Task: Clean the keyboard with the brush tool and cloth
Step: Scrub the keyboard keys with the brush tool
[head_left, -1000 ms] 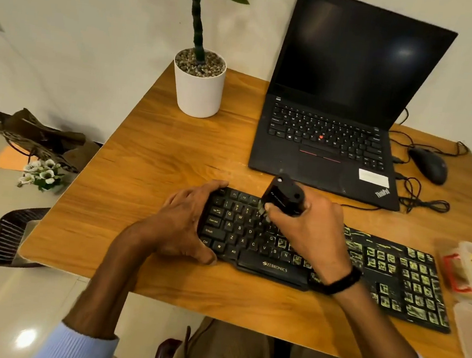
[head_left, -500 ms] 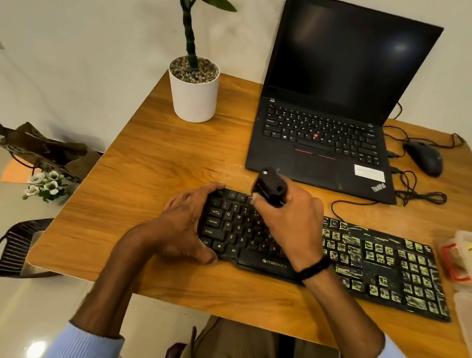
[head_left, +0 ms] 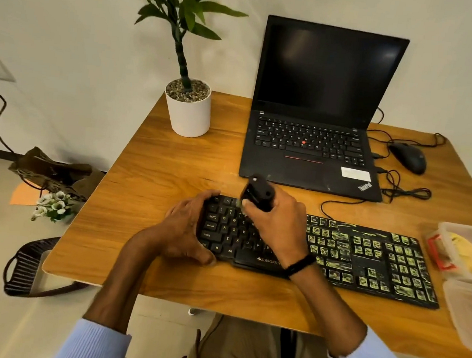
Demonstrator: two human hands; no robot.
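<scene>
I am in the brushing step. My right hand (head_left: 278, 226) is wrapped round the black brush tool (head_left: 257, 191), fingers and thumb curled on its body. I hold it tilted over the top key rows at the left end of the keyboard (head_left: 365, 259), just left of the frame's middle. The bristles are hidden under my fingers, so I cannot tell whether they touch the keys.

My left hand (head_left: 185, 230) clamps the keyboard's left end. The fingers curl over the far corner and the thumb is against the near edge, pinning the board flat on the wooden table (head_left: 172, 172). The keyboard runs from the middle of the frame out towards the lower right, with its cable looping up towards the laptop (head_left: 313, 146).

The keys near my hands look black and readable, while those to the right are smeared with yellow-green residue (head_left: 337, 247). I judge the job well short of half done.

Next, I think, comes short strokes worked row by row towards the right, with the bristles kept in the gaps between keys. My left hand will likely have to shift along for a firm hold. I cannot pick out the cloth for certain. Something yellow lies in a plastic container (head_left: 466, 247) at the right edge, which may be it.
</scene>
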